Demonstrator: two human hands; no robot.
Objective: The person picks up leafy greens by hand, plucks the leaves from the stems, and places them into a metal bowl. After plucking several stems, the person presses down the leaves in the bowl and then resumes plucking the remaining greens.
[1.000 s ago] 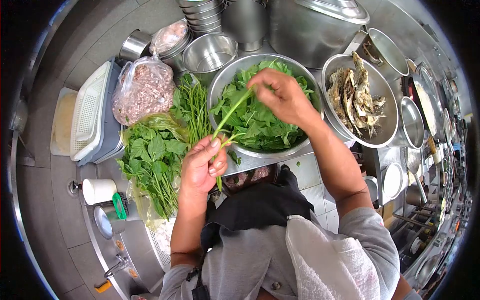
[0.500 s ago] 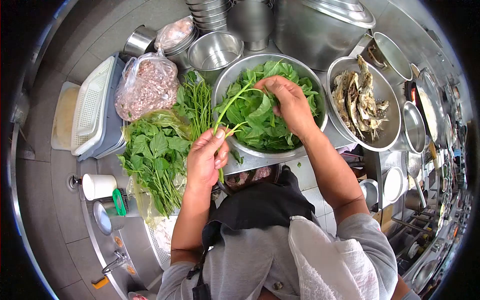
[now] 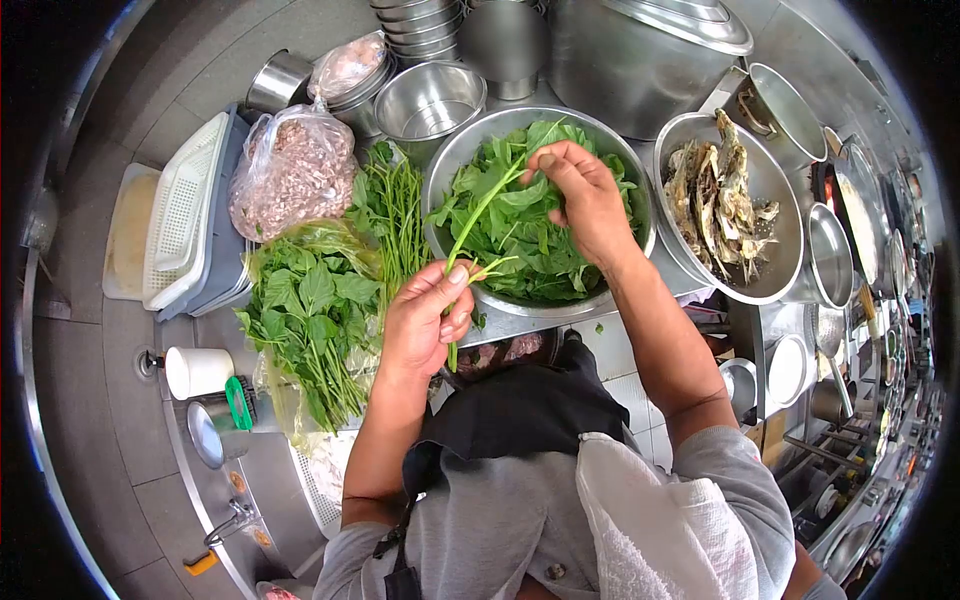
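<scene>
One green stem (image 3: pixel 485 207) is gripped between thumb and fingers of left hand (image 3: pixel 428 318), slanted up over left side of metal bowl (image 3: pixel 445 168). Loose leaves (image 3: pixel 540 268) are heaped inside. Right hand (image 3: pixel 580 200) is held above leaves, fingers curled at stem's upper end; whether tip is pinched cannot be told. More greens (image 3: pixel 312 300) are piled left, fish (image 3: pixel 712 200) stacked in second bowl (image 3: pixel 778 255) at right.

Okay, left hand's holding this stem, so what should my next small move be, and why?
Perhaps pinch the stem near its upper end with your right hand and snap a piece off: your left hand grips it lower down, the right is at or near that end, and the bowl of leaves lies beneath.
</scene>
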